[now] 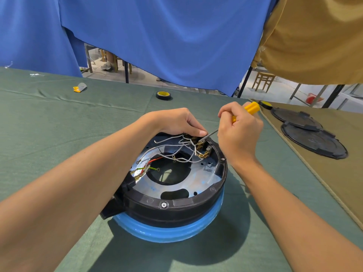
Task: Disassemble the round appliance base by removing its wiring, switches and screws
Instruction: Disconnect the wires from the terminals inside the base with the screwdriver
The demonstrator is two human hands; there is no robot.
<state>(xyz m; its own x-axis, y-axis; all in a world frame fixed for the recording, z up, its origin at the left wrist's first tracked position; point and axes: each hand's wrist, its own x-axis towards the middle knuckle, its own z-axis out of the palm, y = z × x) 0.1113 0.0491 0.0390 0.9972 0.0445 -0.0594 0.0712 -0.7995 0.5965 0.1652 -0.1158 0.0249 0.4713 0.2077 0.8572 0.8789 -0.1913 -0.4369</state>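
Green-clothed table (59, 124) holds the round appliance base (176, 209) near-centre. The left hand (174, 120) pinches its far-rim switches (202, 146), likely steadying them for the yellow screwdriver (252, 107) gripped in the right hand (239, 132).

Worn on the head, looking forward and steeply down. Close above the round base (176, 211) on the green table (59, 134), both forearms (59, 203) filling the lower corners. Wide enough to reach the blue curtain (176, 36) behind.
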